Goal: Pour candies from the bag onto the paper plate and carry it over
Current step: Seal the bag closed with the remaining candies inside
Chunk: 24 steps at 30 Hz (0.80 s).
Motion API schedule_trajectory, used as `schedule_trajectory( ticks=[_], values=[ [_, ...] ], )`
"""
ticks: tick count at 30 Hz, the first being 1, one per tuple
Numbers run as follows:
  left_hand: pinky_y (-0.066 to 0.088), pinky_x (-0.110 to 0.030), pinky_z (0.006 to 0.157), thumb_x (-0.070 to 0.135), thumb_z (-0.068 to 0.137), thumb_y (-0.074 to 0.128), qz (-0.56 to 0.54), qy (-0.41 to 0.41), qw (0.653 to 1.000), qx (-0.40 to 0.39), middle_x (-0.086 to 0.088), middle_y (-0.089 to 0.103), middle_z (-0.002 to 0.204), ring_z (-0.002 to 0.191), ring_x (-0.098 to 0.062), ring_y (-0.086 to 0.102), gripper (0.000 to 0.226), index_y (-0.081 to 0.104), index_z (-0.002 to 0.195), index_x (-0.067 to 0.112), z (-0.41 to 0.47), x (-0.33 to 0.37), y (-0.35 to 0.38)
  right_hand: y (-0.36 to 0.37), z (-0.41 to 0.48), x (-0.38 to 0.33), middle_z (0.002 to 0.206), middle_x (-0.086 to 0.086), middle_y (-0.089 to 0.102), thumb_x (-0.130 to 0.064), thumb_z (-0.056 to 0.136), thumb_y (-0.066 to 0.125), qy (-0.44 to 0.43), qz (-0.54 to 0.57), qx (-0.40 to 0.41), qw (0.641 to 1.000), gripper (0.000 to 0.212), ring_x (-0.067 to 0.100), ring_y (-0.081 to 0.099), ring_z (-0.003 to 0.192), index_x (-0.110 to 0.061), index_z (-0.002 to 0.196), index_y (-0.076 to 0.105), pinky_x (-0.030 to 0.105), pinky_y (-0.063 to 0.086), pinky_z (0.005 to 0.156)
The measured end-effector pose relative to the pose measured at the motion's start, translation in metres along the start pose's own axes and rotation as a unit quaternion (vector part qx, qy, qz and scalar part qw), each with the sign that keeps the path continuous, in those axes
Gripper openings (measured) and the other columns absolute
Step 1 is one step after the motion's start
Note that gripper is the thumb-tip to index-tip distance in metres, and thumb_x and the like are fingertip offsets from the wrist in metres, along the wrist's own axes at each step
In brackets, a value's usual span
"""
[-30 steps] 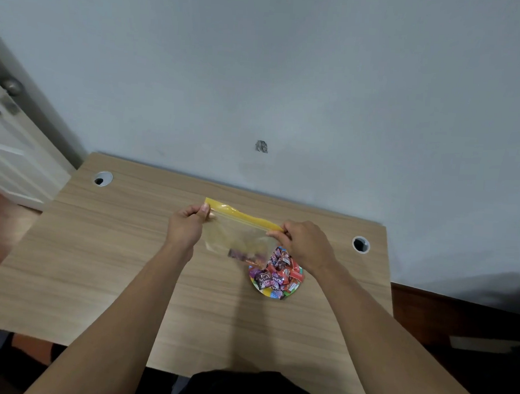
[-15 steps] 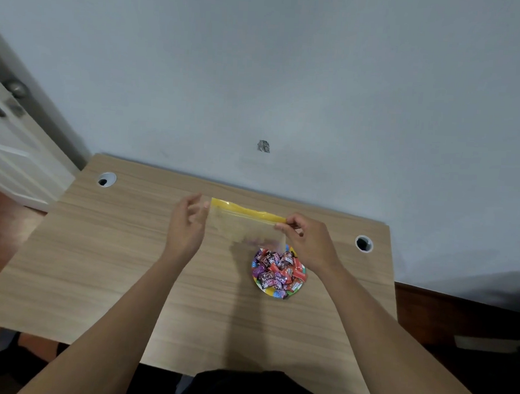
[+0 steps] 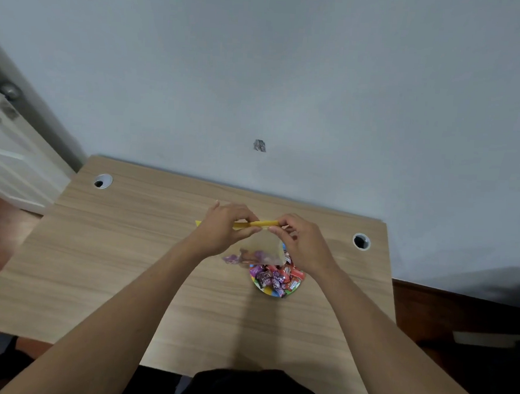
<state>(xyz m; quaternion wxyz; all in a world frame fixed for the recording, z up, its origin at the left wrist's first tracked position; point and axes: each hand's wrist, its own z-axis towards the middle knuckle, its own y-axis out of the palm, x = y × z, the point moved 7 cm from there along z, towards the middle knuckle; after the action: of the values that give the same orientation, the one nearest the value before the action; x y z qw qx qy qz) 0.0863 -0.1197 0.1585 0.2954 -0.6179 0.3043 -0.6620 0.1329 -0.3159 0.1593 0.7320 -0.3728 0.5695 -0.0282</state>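
Observation:
A clear zip bag [image 3: 261,247] with a yellow strip along its top hangs upright above the desk, a few purple candies left at its bottom. My left hand [image 3: 224,232] pinches the yellow strip near its middle. My right hand [image 3: 303,242] pinches the strip's right end, close to the left hand. Just below and to the right of the bag sits a small colourful paper plate [image 3: 269,292] heaped with wrapped candies [image 3: 276,278] in purple, red and orange. The bag's lower right corner overlaps the far part of the pile.
The wooden desk [image 3: 111,264] stands against a grey wall, with round cable holes at the back left [image 3: 103,181] and back right [image 3: 361,241]. A white door [image 3: 8,157] stands at the left. Dark floor lies to the right of the desk.
My left hand has slid right along the yellow strip toward my right hand, so both hands now pinch the top close together. The bag hangs more upright above the plate.

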Motion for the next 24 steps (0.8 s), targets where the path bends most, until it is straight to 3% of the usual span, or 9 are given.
schedule_trajectory(
  ticks=[4,7,13,20,24],
  values=[
    [0.048,-0.060,0.104,0.057,0.092,0.071,-0.062,0.008,0.998,0.014,0.018,0.073,0.097,0.093,-0.002,0.069,0.020,0.074,0.096,0.038,0.0004,0.0020,0.0018,0.0001,-0.0011,0.0036,0.090,-0.011,0.072,-0.031,0.100,0.077,0.022,0.021,-0.001,1.000,0.012,0.011,0.068,0.079,-0.020,0.098,0.075,0.022,0.051,0.075],
    [0.053,-0.055,0.093,0.056,0.091,0.073,-0.079,0.018,0.996,0.035,0.016,0.074,0.096,0.091,-0.005,0.071,0.024,0.078,0.096,0.034,0.0003,0.0041,-0.0002,0.0039,-0.0009,0.0005,0.090,-0.009,0.074,-0.034,0.100,0.076,0.023,0.017,-0.014,0.999,0.014,0.014,0.070,0.082,-0.020,0.098,0.076,0.025,0.054,0.076],
    [0.046,-0.058,0.104,0.058,0.094,0.068,-0.034,0.014,0.998,0.054,0.016,0.073,0.100,0.091,-0.004,0.068,0.026,0.076,0.100,0.033,-0.0021,0.0053,0.0000,0.0050,0.0000,0.0001,0.087,-0.011,0.075,-0.038,0.099,0.076,0.049,0.015,-0.013,0.999,0.015,0.009,0.071,0.085,-0.023,0.097,0.076,0.022,0.053,0.075],
    [0.047,-0.059,0.104,0.068,0.094,0.058,-0.013,0.003,1.000,0.017,0.021,0.069,0.096,0.086,0.002,0.061,0.037,0.074,0.102,0.035,0.0044,0.0013,0.0078,0.0030,0.0023,0.0042,0.088,-0.007,0.076,-0.037,0.099,0.076,0.058,0.015,-0.020,0.998,0.014,0.015,0.072,0.087,-0.023,0.097,0.075,0.029,0.057,0.078],
    [0.040,-0.061,0.113,0.074,0.090,0.056,0.041,0.005,0.999,0.017,0.022,0.068,0.096,0.098,-0.004,0.064,0.043,0.074,0.097,0.036,0.0056,0.0004,0.0072,0.0045,0.0014,0.0057,0.086,-0.009,0.074,-0.037,0.099,0.076,0.053,0.008,-0.033,0.998,0.014,0.008,0.070,0.080,-0.024,0.096,0.075,0.026,0.056,0.075]
  ],
)
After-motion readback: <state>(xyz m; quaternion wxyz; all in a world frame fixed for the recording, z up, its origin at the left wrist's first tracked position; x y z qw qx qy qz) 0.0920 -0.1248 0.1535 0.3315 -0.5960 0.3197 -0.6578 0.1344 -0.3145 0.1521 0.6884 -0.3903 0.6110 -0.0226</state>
